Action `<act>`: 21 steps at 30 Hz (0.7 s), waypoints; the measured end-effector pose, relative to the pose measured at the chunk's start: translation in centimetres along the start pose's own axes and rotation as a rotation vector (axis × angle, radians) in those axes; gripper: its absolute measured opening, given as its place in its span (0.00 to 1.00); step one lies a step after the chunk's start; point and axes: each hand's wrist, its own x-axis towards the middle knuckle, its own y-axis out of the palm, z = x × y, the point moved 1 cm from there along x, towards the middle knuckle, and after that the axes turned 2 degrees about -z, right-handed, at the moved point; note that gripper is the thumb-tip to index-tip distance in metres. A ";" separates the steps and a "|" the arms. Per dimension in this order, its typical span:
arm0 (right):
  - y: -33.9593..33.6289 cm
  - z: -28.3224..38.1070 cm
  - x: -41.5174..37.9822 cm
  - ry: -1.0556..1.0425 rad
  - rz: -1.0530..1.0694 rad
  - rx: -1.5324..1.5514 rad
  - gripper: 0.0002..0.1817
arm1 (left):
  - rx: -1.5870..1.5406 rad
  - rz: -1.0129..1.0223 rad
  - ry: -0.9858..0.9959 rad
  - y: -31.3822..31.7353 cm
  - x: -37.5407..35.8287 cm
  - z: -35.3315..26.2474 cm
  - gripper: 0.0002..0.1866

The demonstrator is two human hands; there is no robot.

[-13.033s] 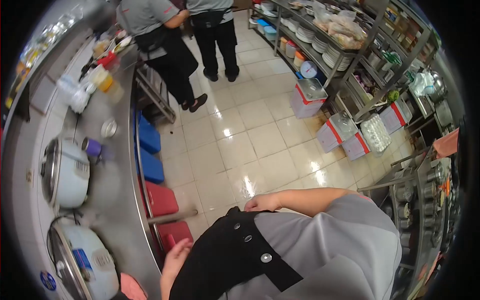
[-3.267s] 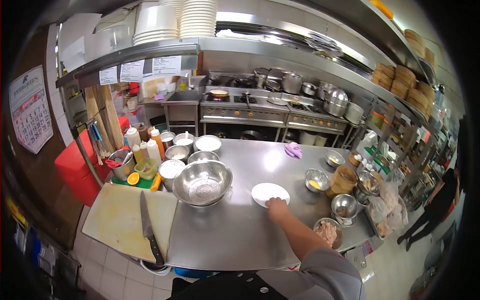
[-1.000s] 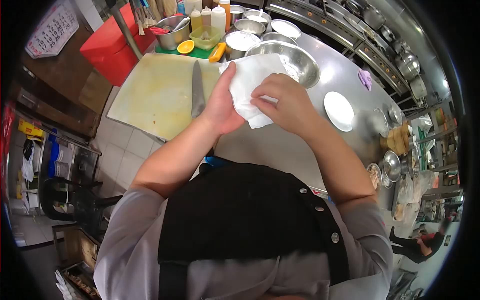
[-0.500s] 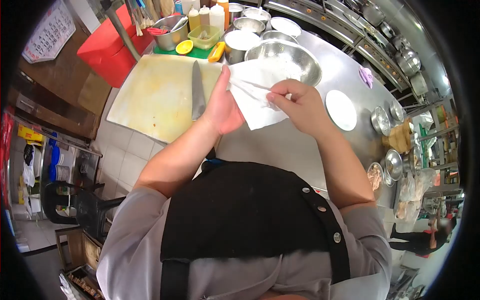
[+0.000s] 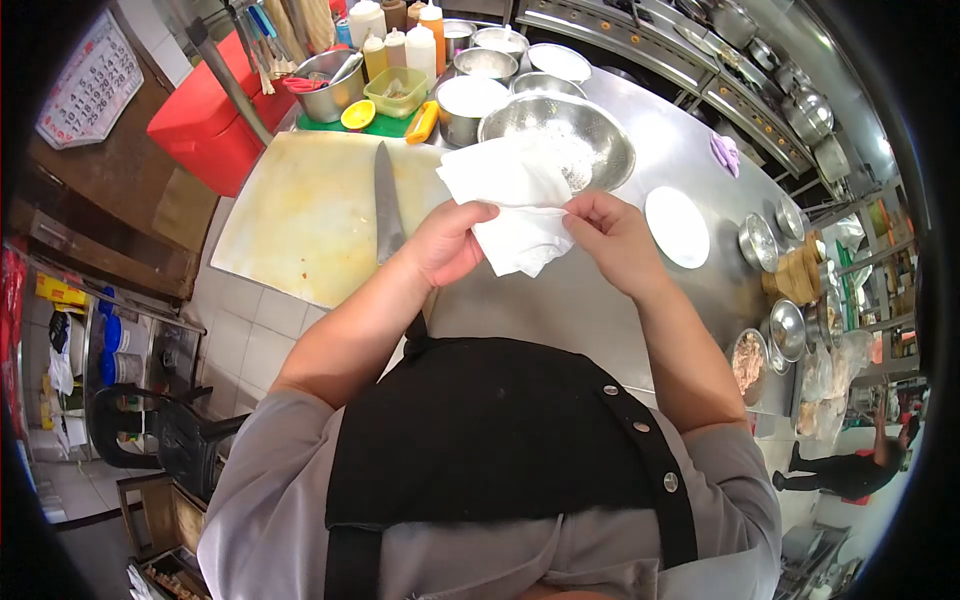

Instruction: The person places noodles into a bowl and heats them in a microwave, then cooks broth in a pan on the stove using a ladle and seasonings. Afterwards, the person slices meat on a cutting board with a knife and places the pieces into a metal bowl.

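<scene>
A white paper sheet point(image 5: 520, 238), creased and soft like a napkin, spans the space between my hands above the steel table. My left hand point(image 5: 452, 240) pinches its left edge between thumb and fingers. At the right edge, the fingertips of my right hand point(image 5: 606, 236) grip the same sheet. Just left of my left hand a knife point(image 5: 386, 205) lies on the yellowed cutting board point(image 5: 290, 220). Behind the sheet, partly covered by it, stands a large perforated metal bowl point(image 5: 605, 145).
Squeeze bottles point(image 5: 420, 50), a green container point(image 5: 398, 92) and metal bowls point(image 5: 472, 100) line the back. A white plate point(image 5: 677, 228) lies to the right, with more bowls point(image 5: 758, 242) beyond. Another person point(image 5: 850, 474) is at the far right.
My left hand has turned from an upright palm to a thumb-over pinch. The sheet now hangs folded between both hands, which are slightly lower in view.
</scene>
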 end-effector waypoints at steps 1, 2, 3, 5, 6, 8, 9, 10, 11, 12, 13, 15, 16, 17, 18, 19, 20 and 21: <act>-0.1 -0.2 0.0 -0.008 0.013 -0.042 0.08 | 0.011 -0.004 0.003 0.2 0.0 0.0 0.31; -0.1 0.1 0.0 0.024 -0.013 0.002 0.08 | 0.021 -0.009 0.004 0.4 -0.1 -0.1 0.31; -0.1 0.7 0.1 0.057 -0.040 0.046 0.08 | 0.019 -0.013 0.006 0.5 -0.1 -0.1 0.31; -0.2 0.8 0.2 0.102 -0.098 0.139 0.08 | 0.018 -0.020 0.009 0.7 -0.1 -0.2 0.31; -0.2 0.7 0.3 0.115 -0.129 0.188 0.08 | 0.020 -0.040 0.005 0.5 0.0 -0.1 0.30; -0.3 0.4 0.5 0.135 -0.165 0.242 0.08 | 0.025 -0.079 -0.001 0.1 0.1 0.0 0.30; -0.4 0.1 0.5 0.141 -0.171 0.247 0.08 | 0.012 -0.090 -0.004 -0.1 0.1 0.1 0.29; -0.5 -0.1 0.5 0.144 -0.177 0.250 0.08 | 0.000 -0.099 -0.004 -0.2 0.2 0.1 0.29; -0.7 -0.2 0.5 0.140 -0.168 0.249 0.08 | -0.012 -0.107 -0.005 -0.4 0.3 0.2 0.28; -0.9 -0.4 0.6 0.136 -0.160 0.247 0.08 | -0.016 -0.121 -0.007 -0.7 0.6 0.3 0.28; -1.0 -0.5 0.6 0.133 -0.152 0.247 0.08 | -0.019 -0.136 -0.010 -1.0 0.7 0.4 0.28; -1.5 -0.8 0.7 0.123 -0.280 0.358 0.09 | -0.017 -0.174 -0.014 -1.6 0.7 0.6 0.29; -2.0 -1.1 0.8 0.119 -0.353 0.413 0.10 | -0.011 -0.190 -0.018 -1.7 0.6 0.9 0.28; -2.6 -1.1 1.0 0.131 -0.404 0.461 0.10 | -0.004 -0.201 -0.028 -1.7 0.6 1.1 0.28; -3.6 -1.1 1.2 0.141 -0.465 0.507 0.11 | -0.002 -0.202 -0.027 -1.5 0.4 1.4 0.27; -4.9 -1.2 1.4 0.151 -0.531 0.549 0.12 | -0.001 -0.198 -0.030 -1.2 0.0 1.7 0.26; -6.3 -2.0 1.5 0.184 -0.566 0.539 0.13 | -0.002 -0.191 -0.036 -1.2 -0.2 1.9 0.25; -7.6 -3.1 1.5 0.199 -0.602 0.534 0.12 | -0.009 -0.176 -0.055 -2.1 -0.2 2.5 0.25</act>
